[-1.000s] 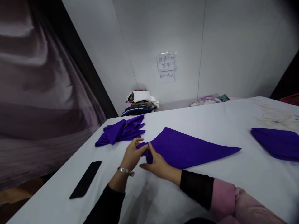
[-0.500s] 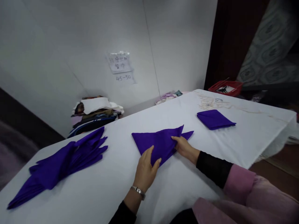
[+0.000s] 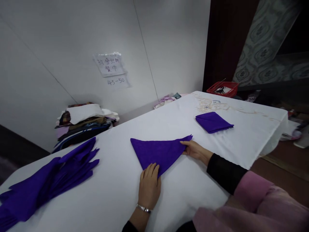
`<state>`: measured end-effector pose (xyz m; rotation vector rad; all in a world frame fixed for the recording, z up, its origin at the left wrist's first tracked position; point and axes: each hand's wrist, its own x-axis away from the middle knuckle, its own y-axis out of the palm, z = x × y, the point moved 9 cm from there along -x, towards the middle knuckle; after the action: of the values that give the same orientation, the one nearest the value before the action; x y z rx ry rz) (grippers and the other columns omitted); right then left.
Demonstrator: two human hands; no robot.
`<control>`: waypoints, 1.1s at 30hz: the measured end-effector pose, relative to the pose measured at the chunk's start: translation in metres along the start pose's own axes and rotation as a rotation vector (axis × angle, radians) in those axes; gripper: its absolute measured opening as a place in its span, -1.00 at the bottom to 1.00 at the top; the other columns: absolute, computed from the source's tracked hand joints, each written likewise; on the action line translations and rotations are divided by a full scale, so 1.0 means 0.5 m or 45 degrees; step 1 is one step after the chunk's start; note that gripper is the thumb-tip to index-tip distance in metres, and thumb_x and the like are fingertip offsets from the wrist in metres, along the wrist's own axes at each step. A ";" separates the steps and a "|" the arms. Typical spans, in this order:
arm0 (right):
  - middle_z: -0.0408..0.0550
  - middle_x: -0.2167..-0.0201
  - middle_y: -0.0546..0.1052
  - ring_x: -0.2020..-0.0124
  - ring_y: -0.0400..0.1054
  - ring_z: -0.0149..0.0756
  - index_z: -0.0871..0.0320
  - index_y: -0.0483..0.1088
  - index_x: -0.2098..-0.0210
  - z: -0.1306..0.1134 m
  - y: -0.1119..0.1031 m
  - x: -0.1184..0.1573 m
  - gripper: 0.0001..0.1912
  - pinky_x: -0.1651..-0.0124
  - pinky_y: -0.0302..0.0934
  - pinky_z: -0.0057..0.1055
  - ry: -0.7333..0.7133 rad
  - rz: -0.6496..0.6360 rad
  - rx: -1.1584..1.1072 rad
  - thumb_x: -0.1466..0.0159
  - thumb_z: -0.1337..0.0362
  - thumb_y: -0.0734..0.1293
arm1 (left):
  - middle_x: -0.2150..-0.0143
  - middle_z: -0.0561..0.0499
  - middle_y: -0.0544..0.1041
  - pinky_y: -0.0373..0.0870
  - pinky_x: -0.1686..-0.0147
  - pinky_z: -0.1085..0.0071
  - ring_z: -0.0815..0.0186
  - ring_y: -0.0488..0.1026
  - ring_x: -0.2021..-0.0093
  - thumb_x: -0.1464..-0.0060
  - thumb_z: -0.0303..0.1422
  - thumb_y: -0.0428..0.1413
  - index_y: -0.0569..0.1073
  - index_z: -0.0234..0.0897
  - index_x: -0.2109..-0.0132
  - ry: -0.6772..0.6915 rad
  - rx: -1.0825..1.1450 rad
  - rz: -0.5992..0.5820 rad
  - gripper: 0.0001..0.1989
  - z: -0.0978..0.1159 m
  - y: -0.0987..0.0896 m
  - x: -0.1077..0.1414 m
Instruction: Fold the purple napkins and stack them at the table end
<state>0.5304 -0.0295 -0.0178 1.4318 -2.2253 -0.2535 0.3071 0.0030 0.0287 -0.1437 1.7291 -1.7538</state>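
A purple cloth napkin (image 3: 156, 151), folded into a triangle, lies on the white tablecloth in front of me. My right hand (image 3: 194, 149) pinches it near its right corner, thumb on top and the other fingers underneath. Flat on the near corner rests my left hand (image 3: 150, 187), fingers stretched out over the fabric and covering that tip. Beyond my right hand sits a second purple napkin (image 3: 213, 123), folded into a small flat packet. To the left, a loose heap of purple napkins (image 3: 50, 183) reaches the picture's edge.
Against the white wall stands a stack of folded clothes (image 3: 84, 124). A paper sign (image 3: 112, 69) hangs above it. More cloth (image 3: 166, 100) lies behind the table. Past the embroidered far end of the tablecloth (image 3: 260, 129) is a red basket (image 3: 223, 89).
The triangle's two right-hand points, apart before, now lie nearly together under my right hand. My left hand has moved toward me and flattened onto the near corner. The view has shifted right.
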 end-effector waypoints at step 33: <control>-0.06 0.31 0.49 0.35 0.35 -0.29 0.13 0.45 0.15 -0.136 -0.174 -0.024 -0.66 0.25 0.19 -0.40 -0.523 0.476 1.442 -0.04 0.33 0.36 | 0.09 -0.01 0.54 0.39 0.05 0.08 0.13 0.43 0.03 -0.13 -0.43 -0.09 0.51 -0.15 0.13 0.039 0.027 0.022 -0.70 0.008 -0.003 0.006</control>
<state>0.6375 -0.0497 0.0028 1.4345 -3.1061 1.0950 0.3062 -0.0022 0.0294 -0.0926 1.7273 -1.7697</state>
